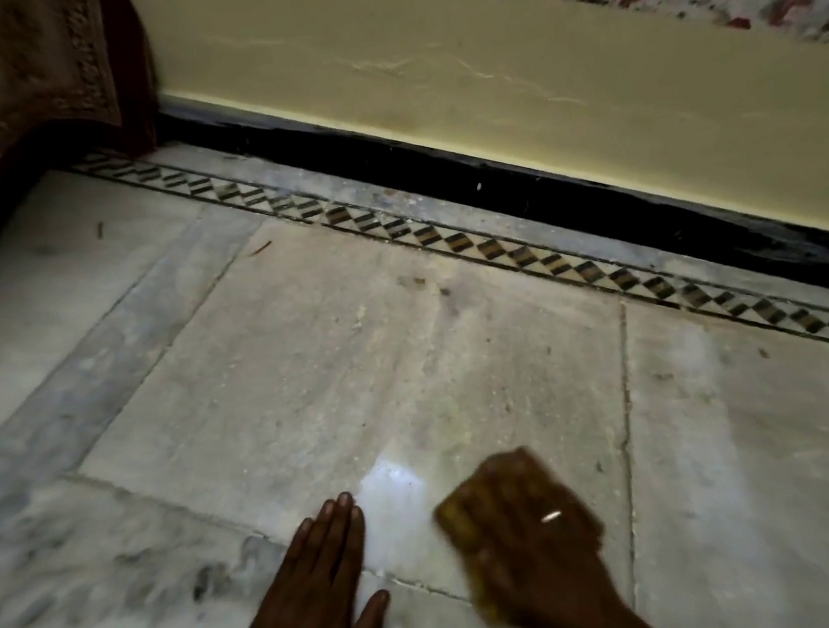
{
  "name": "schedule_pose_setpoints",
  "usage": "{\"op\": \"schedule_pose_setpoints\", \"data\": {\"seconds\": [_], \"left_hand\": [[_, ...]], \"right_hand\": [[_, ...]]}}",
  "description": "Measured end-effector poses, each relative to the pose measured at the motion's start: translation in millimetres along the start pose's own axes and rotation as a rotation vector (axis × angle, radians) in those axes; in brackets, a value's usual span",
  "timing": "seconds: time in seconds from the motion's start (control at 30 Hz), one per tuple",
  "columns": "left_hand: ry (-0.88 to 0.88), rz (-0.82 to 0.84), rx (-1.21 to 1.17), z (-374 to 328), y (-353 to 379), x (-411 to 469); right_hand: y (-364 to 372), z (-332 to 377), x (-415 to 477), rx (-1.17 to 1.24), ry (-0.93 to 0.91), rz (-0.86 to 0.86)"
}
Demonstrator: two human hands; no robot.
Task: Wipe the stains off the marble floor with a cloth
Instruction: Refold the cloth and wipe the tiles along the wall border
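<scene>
We see the left hand (312, 578) flat on the pale grey-veined marble floor (273, 361), palm down, fingers straight and together, thumb out to the side; it holds nothing. The right hand (532, 527), blurred, lies palm-down w/ fingers curled over a small yellow cloth (457, 520), pressing it to the floor. The cloth sits under the palm & fingers, poking out on the hand's left side and a bit toward the wrist. A bright glare patch (394, 491) lies between the two hands. Both hands are near the floor's near edge. Ahead of them, the slab shows small dark specks and stains (443, 291), apart from the cloth. Further on runs a black-and-tan diamond inlay border (451, 243), then a black skirting strip (543, 195) under a cream wall (427, 80). Brown fabric (4, 86) hangs at the far left corner.
</scene>
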State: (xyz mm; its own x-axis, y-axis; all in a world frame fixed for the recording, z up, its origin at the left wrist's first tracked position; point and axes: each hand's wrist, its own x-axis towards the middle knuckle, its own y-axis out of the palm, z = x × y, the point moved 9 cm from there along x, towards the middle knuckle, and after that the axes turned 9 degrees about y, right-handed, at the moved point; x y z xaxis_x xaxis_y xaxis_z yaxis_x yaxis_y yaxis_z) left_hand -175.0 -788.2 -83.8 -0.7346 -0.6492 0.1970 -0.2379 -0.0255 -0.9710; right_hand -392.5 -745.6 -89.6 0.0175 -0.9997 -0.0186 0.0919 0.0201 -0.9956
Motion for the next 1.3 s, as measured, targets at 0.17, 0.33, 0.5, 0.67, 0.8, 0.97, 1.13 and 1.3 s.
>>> {"op": "schedule_pose_setpoints", "data": {"seconds": [0.17, 0.33, 0.5, 0.67, 0.8, 0.97, 1.13, 1.3], "left_hand": [[-0.005, -0.013, -0.011, 0, -5, 1], [-0.033, -0.011, -0.026, 1, -7, 0], [-0.098, -0.045, -0.062, 9, -3, -6], [-0.106, -0.032, -0.080, 10, -2, -8], [-0.110, 0.000, -0.073, 8, -1, -7], [-0.124, 0.061, -0.083, 9, 0, -6], [-0.114, 0.036, -0.085, 10, 7, -6], [-0.084, -0.027, -0.073, 10, 5, -5]], "right_hand": [[10, -63, 94, 0.047, 0.489, 0.082], [5, 26, 164, 0.045, 0.299, 0.086], [-5, 106, 95, 0.060, -0.083, -0.043], [-9, 58, 24, 0.025, -0.165, 0.010], [-4, 2, 79, -0.018, 0.149, 0.045], [4, 38, 165, 0.046, 0.250, 0.148], [6, 139, 143, 0.064, -0.069, 0.055], [1, 92, 172, 0.067, 0.002, 0.106]]}}
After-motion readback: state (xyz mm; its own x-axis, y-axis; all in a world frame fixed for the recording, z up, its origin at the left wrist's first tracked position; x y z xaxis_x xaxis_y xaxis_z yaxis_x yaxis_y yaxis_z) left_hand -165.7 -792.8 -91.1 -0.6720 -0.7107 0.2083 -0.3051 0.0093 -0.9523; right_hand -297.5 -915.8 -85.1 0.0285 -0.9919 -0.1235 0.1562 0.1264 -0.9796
